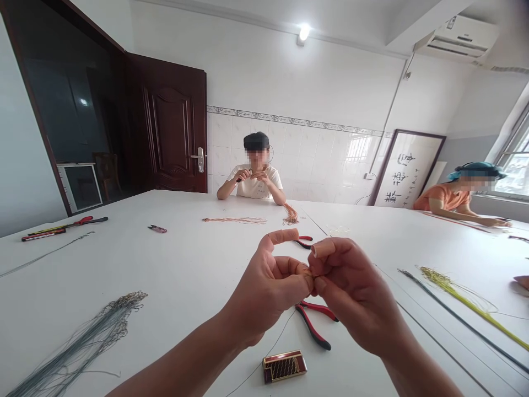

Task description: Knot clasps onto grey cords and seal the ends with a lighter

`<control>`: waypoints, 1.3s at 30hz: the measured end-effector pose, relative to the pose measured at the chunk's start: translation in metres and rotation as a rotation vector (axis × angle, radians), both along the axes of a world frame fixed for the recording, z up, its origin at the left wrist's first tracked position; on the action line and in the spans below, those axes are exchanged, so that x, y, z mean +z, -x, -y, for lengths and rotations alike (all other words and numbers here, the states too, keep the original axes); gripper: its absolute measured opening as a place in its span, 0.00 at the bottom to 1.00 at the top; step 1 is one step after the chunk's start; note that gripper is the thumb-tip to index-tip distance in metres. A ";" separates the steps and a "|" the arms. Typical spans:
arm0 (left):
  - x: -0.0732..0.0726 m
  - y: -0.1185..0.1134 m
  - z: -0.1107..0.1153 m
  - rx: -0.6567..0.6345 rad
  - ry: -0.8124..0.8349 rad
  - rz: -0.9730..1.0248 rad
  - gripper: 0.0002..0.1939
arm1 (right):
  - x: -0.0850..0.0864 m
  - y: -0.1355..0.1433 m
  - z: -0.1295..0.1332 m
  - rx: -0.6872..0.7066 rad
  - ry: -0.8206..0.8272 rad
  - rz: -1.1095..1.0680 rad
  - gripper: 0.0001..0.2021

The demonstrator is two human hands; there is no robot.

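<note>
My left hand [273,286] and my right hand [355,292] meet above the table, thumbs and fingers pinched tip to tip. A thin dark cord [278,339] rises from the table's front to behind my left hand and seems to end in the pinch; the piece between the fingertips is mostly hidden. Both index fingers are lifted, with tan wraps near their tips. Under my hands lie pliers with red and black handles [316,325], jaws hidden. A red and gold patterned lighter [285,366] rests just nearer to me.
On the white table [173,286], grey-green cords [99,331] lie left, yellow cords [458,295] right. Another red-handled tool [305,240], small snips [157,229] and orange cords [235,220] lie farther off. One person [258,176] sits opposite, another [450,198] at right.
</note>
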State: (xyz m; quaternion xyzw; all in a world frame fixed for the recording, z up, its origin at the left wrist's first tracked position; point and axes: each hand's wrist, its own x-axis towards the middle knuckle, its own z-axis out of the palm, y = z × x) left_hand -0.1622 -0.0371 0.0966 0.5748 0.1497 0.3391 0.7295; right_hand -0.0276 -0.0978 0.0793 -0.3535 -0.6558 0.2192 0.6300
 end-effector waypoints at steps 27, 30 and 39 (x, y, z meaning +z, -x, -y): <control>-0.004 -0.003 -0.005 0.038 0.061 0.087 0.28 | -0.001 0.003 -0.005 -0.125 -0.063 -0.137 0.10; -0.006 -0.004 -0.006 0.041 0.069 0.061 0.28 | -0.001 0.003 -0.006 -0.122 -0.057 -0.150 0.10; 0.003 0.004 -0.009 0.197 -0.292 -0.072 0.24 | -0.004 0.005 -0.007 -0.341 -0.017 -0.007 0.13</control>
